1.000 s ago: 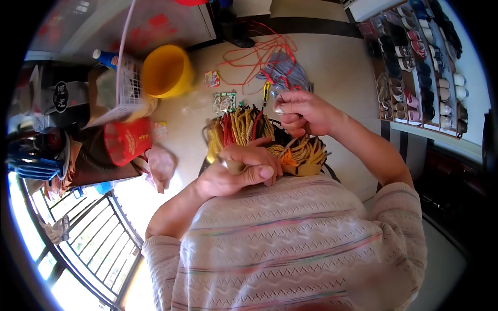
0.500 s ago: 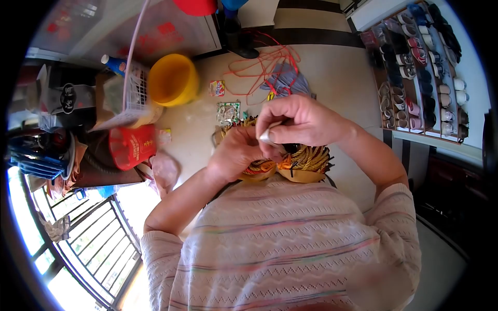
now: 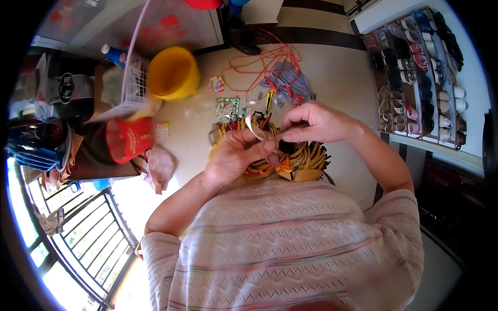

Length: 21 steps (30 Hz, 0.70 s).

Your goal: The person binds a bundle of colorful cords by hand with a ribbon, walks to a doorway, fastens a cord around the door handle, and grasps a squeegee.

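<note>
A narrow white strip (image 3: 252,126), like ribbon or tape, curls up from the fingertips of my left hand (image 3: 236,155). That hand is closed in a pinch on it. My right hand (image 3: 321,123) also pinches, thumb against finger, at the strip's other part close to the left fingertips. Below the hands, against my body, lie bundles of braided cords (image 3: 306,156) in yellow, red and black, with tan bands (image 3: 301,174) at their near ends. My fingers hide part of the bundles and the exact grip points.
On the floor ahead are tangled red cord (image 3: 264,59), grey cloth (image 3: 290,80), a yellow-handled tool (image 3: 270,98) and small packets (image 3: 227,108). A yellow bucket (image 3: 174,73), a white basket (image 3: 136,88) and a red container (image 3: 129,139) stand left. A shoe rack (image 3: 420,78) is at right.
The white strip, earlier mostly hidden in the fingers, now curls up above my left hand. My right hand has moved slightly right and down, away from the left hand.
</note>
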Tool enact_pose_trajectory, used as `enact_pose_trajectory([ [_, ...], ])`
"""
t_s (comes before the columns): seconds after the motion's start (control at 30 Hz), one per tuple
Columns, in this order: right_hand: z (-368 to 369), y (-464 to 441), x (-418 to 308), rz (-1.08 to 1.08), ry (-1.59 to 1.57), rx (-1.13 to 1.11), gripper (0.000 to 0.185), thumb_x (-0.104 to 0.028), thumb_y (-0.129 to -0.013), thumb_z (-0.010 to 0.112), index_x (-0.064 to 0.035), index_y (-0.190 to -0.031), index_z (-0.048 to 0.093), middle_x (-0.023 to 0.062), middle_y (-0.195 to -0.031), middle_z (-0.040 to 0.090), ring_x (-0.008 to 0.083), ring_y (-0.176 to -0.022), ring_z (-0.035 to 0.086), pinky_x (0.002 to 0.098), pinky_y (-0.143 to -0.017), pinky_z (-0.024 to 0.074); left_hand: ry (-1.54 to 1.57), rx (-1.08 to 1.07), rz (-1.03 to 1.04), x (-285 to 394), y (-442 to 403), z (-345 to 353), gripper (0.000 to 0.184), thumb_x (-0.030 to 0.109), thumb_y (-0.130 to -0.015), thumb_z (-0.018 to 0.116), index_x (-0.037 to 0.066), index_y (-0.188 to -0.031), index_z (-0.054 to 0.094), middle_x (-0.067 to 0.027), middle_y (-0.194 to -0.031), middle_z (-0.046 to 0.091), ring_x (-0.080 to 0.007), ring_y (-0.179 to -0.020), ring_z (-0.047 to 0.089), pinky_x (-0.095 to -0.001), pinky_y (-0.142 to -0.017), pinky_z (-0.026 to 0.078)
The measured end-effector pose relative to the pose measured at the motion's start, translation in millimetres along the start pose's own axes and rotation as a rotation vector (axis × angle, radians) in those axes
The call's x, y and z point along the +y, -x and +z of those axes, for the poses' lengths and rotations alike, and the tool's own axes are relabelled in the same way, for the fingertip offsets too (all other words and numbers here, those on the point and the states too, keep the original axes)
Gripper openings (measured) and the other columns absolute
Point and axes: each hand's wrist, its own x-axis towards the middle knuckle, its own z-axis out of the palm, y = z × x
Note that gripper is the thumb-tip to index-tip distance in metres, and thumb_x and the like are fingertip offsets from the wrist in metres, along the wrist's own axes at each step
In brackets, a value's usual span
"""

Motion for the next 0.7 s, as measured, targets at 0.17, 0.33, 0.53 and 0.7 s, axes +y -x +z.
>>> enact_pose_trajectory([
  [0.17, 8.2, 8.7, -9.1, 0.003, 0.057, 0.064, 0.016, -0.018, -0.084, 0.062, -0.0026, -0.087, 0.063, 0.0031, -0.072, 0.061, 0.0078, -0.064, 0.055, 0.0233, -0.060, 0.0436, 0.086, 0.013, -0.033, 1.4, -2.3, -2.0, 0.013, 0.012, -0.085, 0.059, 0.001, -0.093, 0.057, -0.0071, -0.082, 0.061, -0.0159, -0.072, 0.061, -0.0279, -0.069, 0.049],
  [0.33, 29.3, 14.0, -20.5, -0.261, 0.349, 0.197, 0.009, -0.015, -0.081, 0.061, -0.0060, -0.084, 0.063, 0.0098, -0.072, 0.061, 0.0235, -0.066, 0.060, 0.0302, -0.059, 0.0455, 0.114, 0.012, -0.042, 2.4, -6.6, -0.3, 0.014, 0.009, -0.083, 0.061, -0.001, -0.093, 0.059, -0.0081, -0.083, 0.062, -0.0148, -0.075, 0.060, -0.0286, -0.071, 0.050],
  [0.53, 17.7, 18.3, -18.9, -0.217, 0.202, 0.071, 0.012, -0.014, -0.079, 0.065, -0.0042, -0.087, 0.065, 0.0063, -0.075, 0.062, 0.0164, -0.068, 0.060, 0.0282, -0.060, 0.0458, 0.065, 0.048, -0.099, 10.0, -6.3, 0.7, 0.013, 0.001, -0.074, 0.066, -0.002, -0.086, 0.062, -0.0074, -0.078, 0.063, -0.0142, -0.071, 0.060, -0.0266, -0.068, 0.049],
  [0.7, 14.7, 11.1, -3.9, 0.033, 0.123, 0.066, 0.015, -0.012, -0.078, 0.066, -0.0009, -0.087, 0.064, 0.0051, -0.073, 0.063, 0.0101, -0.068, 0.059, 0.0252, -0.062, 0.0465, 0.052, 0.071, -0.104, 6.4, -6.4, 0.1, 0.016, -0.004, -0.069, 0.068, -0.002, -0.084, 0.062, -0.0061, -0.075, 0.063, -0.0129, -0.067, 0.059, -0.0229, -0.065, 0.047],
])
